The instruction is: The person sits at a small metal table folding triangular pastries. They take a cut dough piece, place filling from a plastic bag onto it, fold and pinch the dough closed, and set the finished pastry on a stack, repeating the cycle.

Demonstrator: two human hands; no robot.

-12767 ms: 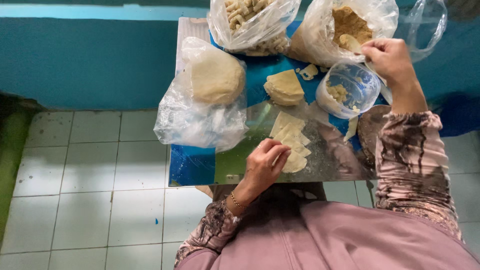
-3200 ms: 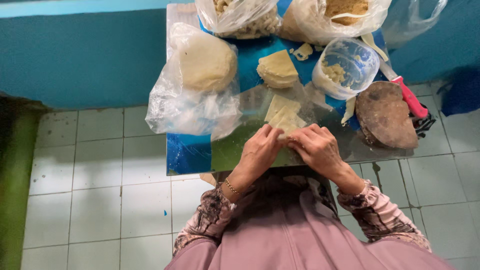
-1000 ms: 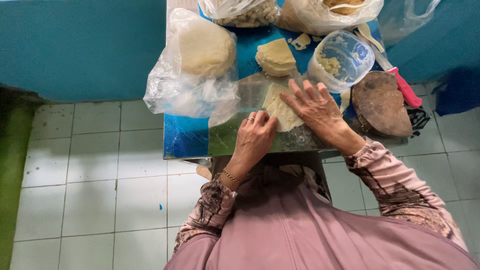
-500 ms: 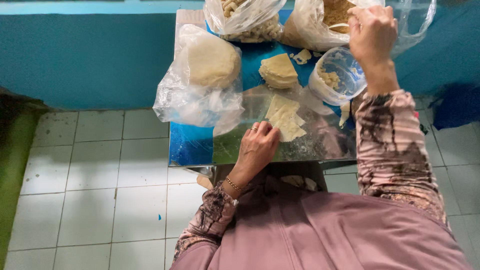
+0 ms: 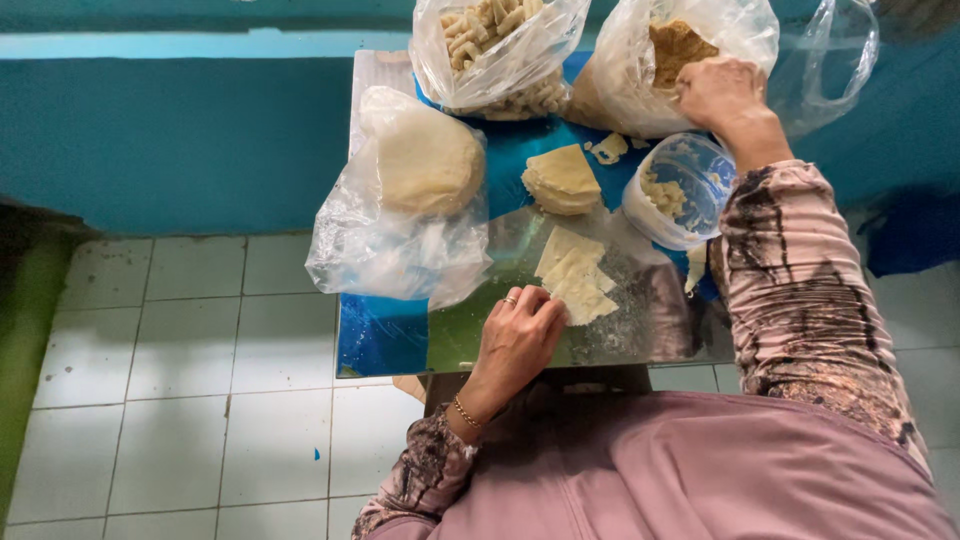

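My left hand (image 5: 520,335) rests on the glass board (image 5: 480,340), fingertips touching the edge of a few flat pale dough sheets (image 5: 578,275). My right hand (image 5: 722,95) reaches far up into the clear plastic bag of brown filling (image 5: 680,45); its fingers are curled at the bag's mouth, and I cannot tell what they hold. A stack of dough squares (image 5: 562,180) lies on the blue surface between both hands. A small clear tub (image 5: 680,190) sits under my right forearm.
A plastic bag with a big ball of dough (image 5: 425,165) lies at the left of the small blue table (image 5: 375,345). A bag of rolled pastries (image 5: 500,50) stands at the back. White tiled floor (image 5: 180,380) and a teal wall (image 5: 170,130) lie to the left.
My right hand has gone from the dough sheets on the board up to the bag of brown filling. My left hand has stayed at the sheets.
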